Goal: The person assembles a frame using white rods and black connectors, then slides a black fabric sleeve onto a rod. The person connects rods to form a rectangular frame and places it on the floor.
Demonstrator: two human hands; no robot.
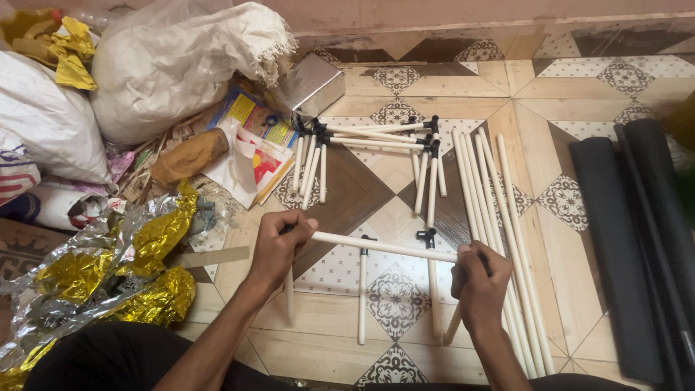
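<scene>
We hold a long white plastic tube (384, 247) level across the patterned floor tiles (565, 87), one end in each hand. Our left hand (279, 246) is clenched round its left end, where a small black connector seems to sit under the fingers; our right hand (478, 286) is closed round the right end, and what lies inside that fist we cannot tell. Under the tube, three shorter white tubes run toward us, two of them topped by black plastic joints, one (366, 244) near the middle and one (427, 235) further right, both touching or just beside the held tube.

We judge that we are fitting this crosspiece onto the uprights of a small frame. The next move seems to call for lining the tube up with the black joints and pressing it home while both ends stay level, since a tilt could pull the loose uprights askew.

Beyond the work lies a pile of already jointed white tubes (362, 148), and to the right a bundle of long bare white tubes (499, 210). Dark grey rolled mats (622, 239) lie at the far right. On the left are crumpled gold and silver foil (116, 268), white woven sacks (166, 65) and a shiny metal box (311, 87).
</scene>
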